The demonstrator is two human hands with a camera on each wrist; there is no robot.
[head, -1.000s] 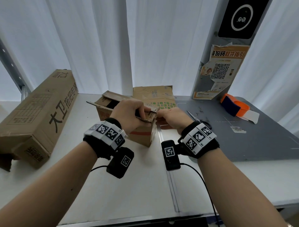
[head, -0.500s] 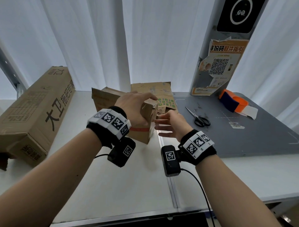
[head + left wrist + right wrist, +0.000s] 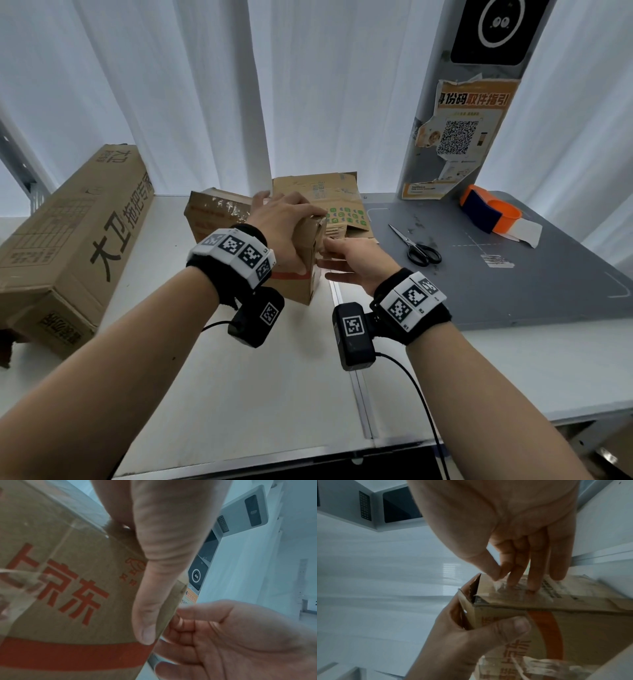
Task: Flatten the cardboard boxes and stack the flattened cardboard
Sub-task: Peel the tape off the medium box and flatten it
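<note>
A small brown cardboard box (image 3: 219, 216) with red print and a red stripe stands on the white table, closed and taped. My left hand (image 3: 291, 236) grips its upper right corner, fingers over the top and thumb (image 3: 147, 615) pressed on the printed front face. My right hand (image 3: 342, 257) is beside the box's right end, and its straight fingers (image 3: 534, 577) touch that side panel near a torn corner. Flattened cardboard (image 3: 329, 195) with green marks lies just behind the box.
A long brown carton (image 3: 75, 246) lies along the table's left side. Scissors (image 3: 416, 246) and an orange tape dispenser (image 3: 489, 212) sit on the grey mat (image 3: 513, 291) at the right. A pillar with a QR poster (image 3: 459, 140) rises behind.
Both hands held the box's open top flaps a second ago. The flaps now lie shut, the left hand has moved over the top corner, and the right hand has let go and touches the side.
</note>
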